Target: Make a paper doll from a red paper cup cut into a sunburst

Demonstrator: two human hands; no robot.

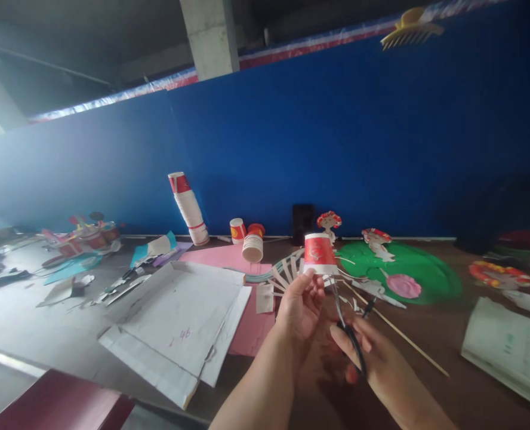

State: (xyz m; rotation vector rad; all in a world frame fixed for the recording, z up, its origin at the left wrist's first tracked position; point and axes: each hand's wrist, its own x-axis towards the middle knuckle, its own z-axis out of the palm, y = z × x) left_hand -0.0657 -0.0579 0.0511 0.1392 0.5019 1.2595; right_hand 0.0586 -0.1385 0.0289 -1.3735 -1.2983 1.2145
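Note:
A red and white paper cup (319,251), bottom end up, is held by my left hand (301,301) near its lower edge. White cut strips (285,272) fan out to the left of the cup. My right hand (367,349) has its fingers closed round the black handles of a pair of scissors (353,341). The scissor blades point up and touch or overlap the cup's lower right edge; whether they are in the paper I cannot tell.
Left of my hands lies a flattened white cardboard box (170,325) over pink paper (256,322). Behind stand a leaning cup stack (188,209) and a small cup (237,231). Rightward are a green sheet (439,278), a pink flower-like piece (403,286), a thin stick (408,340) and a booklet (511,352).

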